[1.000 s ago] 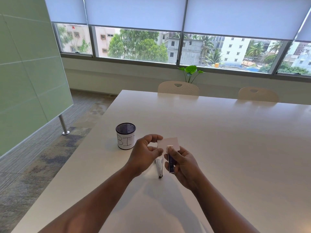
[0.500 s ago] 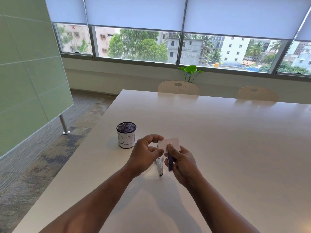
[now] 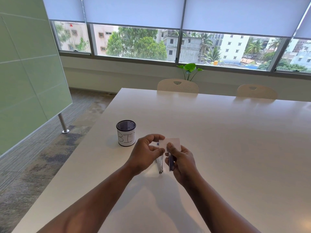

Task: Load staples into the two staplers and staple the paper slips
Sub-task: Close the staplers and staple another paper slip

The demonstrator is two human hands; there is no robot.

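My right hand (image 3: 182, 161) grips a dark blue stapler (image 3: 171, 163) held above the white table (image 3: 218, 140), thumb on its top. A white paper slip (image 3: 174, 143) sticks out of the stapler's front end. My left hand (image 3: 144, 153) pinches the slip's left edge between thumb and fingers. A second stapler (image 3: 160, 164), white and silvery, lies on the table just below and between my hands, partly hidden by the left hand. No staples are visible.
A black mesh cup (image 3: 126, 132) with a white paper label reading "BIN" stands on the table left of my hands. Two beige chairs (image 3: 177, 85) stand at the far edge. The table's left edge drops to carpeted floor.
My hands have drawn a little closer together around the slip and stapler. The white stapler on the table has not moved.
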